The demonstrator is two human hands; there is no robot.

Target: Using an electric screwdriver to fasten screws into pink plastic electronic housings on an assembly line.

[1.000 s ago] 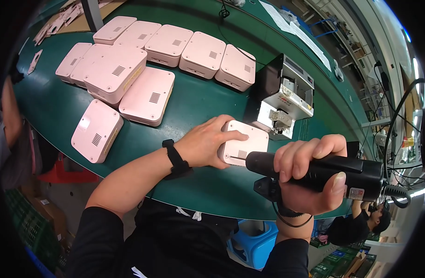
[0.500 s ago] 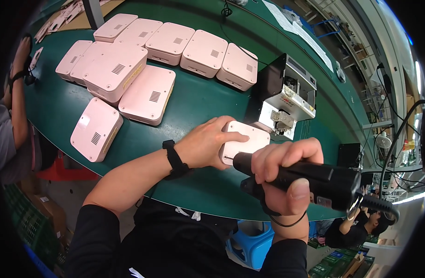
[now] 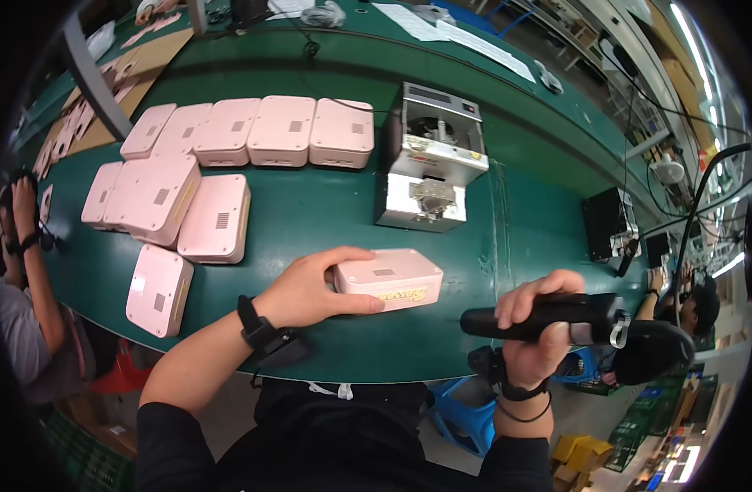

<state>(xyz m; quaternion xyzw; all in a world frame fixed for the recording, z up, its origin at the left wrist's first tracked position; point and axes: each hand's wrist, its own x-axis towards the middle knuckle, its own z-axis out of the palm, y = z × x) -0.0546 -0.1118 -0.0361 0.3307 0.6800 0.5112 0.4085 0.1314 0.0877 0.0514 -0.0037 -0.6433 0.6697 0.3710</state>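
A pale pink box-shaped housing [image 3: 396,275] with a vent grille and gold marking on its side lies at the front of the green table. My left hand [image 3: 318,287] grips its left end, thumb along the near side and fingers over the top. In my right hand [image 3: 541,324] is a black electric screwdriver [image 3: 548,318], its nose pointing left toward the housing and apart from it. The screwdriver's bit does not show clearly. Behind the housing stands a black and silver screw feeder [image 3: 433,156].
Several similar pink housings [image 3: 281,131] stand in a group at the left and back of the green table [image 3: 310,209]. A black box [image 3: 612,221] is at the right. Another person's hand [image 3: 23,205] is at the far left. A blue stool [image 3: 466,418] stands below the front edge.
The screwdriver has come away from the housing toward the right. My left hand has turned the housing and brought it slightly left, so its gold-marked side now faces me. The view has shifted too.
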